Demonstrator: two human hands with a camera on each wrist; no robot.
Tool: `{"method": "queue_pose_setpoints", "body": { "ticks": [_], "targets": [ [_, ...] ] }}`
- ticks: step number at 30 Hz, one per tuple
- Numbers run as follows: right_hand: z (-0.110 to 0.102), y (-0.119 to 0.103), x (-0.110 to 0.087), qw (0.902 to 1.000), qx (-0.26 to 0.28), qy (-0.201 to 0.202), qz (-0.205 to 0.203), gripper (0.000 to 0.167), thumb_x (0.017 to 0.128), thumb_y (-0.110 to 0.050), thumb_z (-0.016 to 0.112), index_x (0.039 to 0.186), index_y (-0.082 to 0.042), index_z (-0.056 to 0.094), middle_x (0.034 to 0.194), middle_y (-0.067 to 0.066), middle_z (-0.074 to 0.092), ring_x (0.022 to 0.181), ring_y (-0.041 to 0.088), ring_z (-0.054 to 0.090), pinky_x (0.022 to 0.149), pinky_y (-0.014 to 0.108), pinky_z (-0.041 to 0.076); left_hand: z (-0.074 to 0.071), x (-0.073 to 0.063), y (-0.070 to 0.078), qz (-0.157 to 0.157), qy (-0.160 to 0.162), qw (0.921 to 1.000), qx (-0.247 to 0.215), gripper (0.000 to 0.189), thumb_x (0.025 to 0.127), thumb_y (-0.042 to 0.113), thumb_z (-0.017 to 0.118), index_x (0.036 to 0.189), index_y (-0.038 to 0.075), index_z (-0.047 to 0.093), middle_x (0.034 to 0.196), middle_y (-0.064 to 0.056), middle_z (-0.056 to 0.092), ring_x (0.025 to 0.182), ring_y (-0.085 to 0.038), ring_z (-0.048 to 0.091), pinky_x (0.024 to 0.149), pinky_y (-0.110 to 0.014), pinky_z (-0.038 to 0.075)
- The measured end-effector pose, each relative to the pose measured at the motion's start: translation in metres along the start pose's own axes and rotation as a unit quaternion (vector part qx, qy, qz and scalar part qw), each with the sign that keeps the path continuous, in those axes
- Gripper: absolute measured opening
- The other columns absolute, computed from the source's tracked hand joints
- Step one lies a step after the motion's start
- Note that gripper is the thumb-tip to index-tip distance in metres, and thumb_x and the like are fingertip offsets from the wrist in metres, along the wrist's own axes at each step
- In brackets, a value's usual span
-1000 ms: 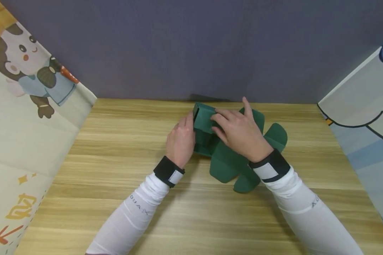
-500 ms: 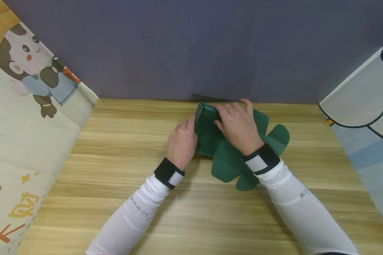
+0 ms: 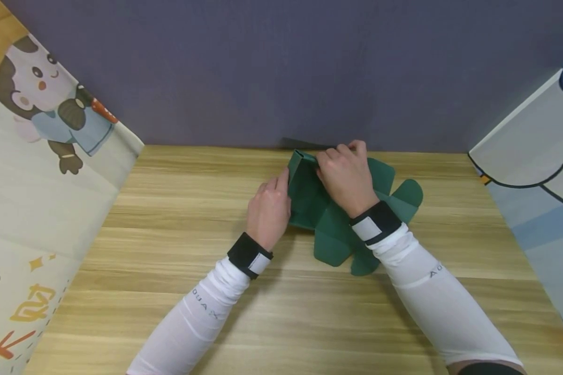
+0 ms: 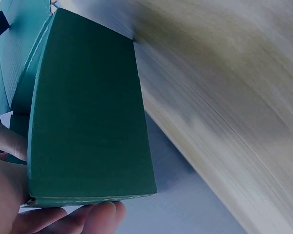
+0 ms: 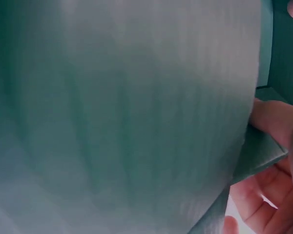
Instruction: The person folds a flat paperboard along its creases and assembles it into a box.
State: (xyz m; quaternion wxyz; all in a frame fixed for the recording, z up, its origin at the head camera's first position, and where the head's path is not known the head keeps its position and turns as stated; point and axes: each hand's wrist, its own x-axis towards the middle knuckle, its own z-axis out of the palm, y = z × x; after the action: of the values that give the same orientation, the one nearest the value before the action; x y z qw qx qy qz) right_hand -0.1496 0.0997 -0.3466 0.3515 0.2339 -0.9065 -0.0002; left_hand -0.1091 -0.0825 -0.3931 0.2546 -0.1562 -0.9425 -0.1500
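Observation:
A green cardboard box (image 3: 306, 200), partly folded up, lies at the back of the table. Its flat lid part with rounded flaps (image 3: 332, 240) spreads to the right. My left hand (image 3: 268, 211) grips the left end wall; in the left wrist view the thumb goes inside the wall (image 4: 90, 112) and the fingers (image 4: 103, 217) curl round its edge. My right hand (image 3: 346, 182) holds the back wall, partly hiding it. In the right wrist view its thumb and fingers (image 5: 278, 185) pinch a green flap (image 5: 259, 156), while a broad green panel (image 5: 132, 117) fills most of the view.
The wood-grained table (image 3: 178, 208) ends at a dark grey-blue back wall (image 3: 262, 73) close behind the box. Printed cartoon sheets stand at the left (image 3: 51, 219) and right (image 3: 539, 156). Both wrists wear black straps over white sleeves.
The lighter inner flap that leaned over the box inside has gone down against the back wall. My right hand has moved left and curled its fingers over that wall; my left hand keeps its grip.

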Motion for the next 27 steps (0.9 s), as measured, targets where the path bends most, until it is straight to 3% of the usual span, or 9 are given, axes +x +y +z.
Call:
{"method": "queue_pose_setpoints", "body": {
  "ticks": [12, 21, 27],
  "targets": [
    [0.004, 0.003, 0.002, 0.9992, -0.010, 0.036, -0.010, 0.015, 0.088, -0.009, 0.063, 0.074, -0.006, 0.064, 0.070, 0.010, 0.068, 0.064, 0.027, 0.057, 0.081, 0.048, 0.037, -0.001, 0.000, 0.005, 0.003, -0.005, 1.0000, -0.005, 0.057, 0.084, 0.010, 0.068, 0.138, 0.006, 0.049, 0.107, -0.012, 0.068, 0.086, -0.025, 0.068, 0.062, -0.036, 0.057],
    [0.011, 0.019, 0.011, 0.9990, 0.007, 0.037, -0.025, 0.018, 0.090, -0.008, 0.059, 0.072, -0.007, 0.064, 0.071, 0.010, 0.068, 0.063, 0.027, 0.055, 0.082, 0.049, 0.036, 0.008, 0.011, 0.009, -0.016, -0.005, 0.9996, -0.022, 0.056, 0.084, 0.011, 0.068, 0.137, 0.005, 0.049, 0.109, -0.013, 0.068, 0.087, -0.026, 0.068, 0.065, -0.036, 0.057],
    [0.012, 0.027, 0.018, 0.9980, 0.019, 0.035, -0.049, 0.026, 0.091, -0.004, 0.056, 0.066, -0.008, 0.061, 0.064, 0.009, 0.063, 0.059, 0.026, 0.052, 0.082, 0.050, 0.036, 0.005, 0.027, 0.013, -0.025, 0.023, 0.9988, -0.036, 0.044, 0.089, 0.021, 0.063, 0.130, 0.008, 0.057, 0.106, -0.011, 0.069, 0.085, -0.024, 0.067, 0.062, -0.036, 0.057]
  ]
}}
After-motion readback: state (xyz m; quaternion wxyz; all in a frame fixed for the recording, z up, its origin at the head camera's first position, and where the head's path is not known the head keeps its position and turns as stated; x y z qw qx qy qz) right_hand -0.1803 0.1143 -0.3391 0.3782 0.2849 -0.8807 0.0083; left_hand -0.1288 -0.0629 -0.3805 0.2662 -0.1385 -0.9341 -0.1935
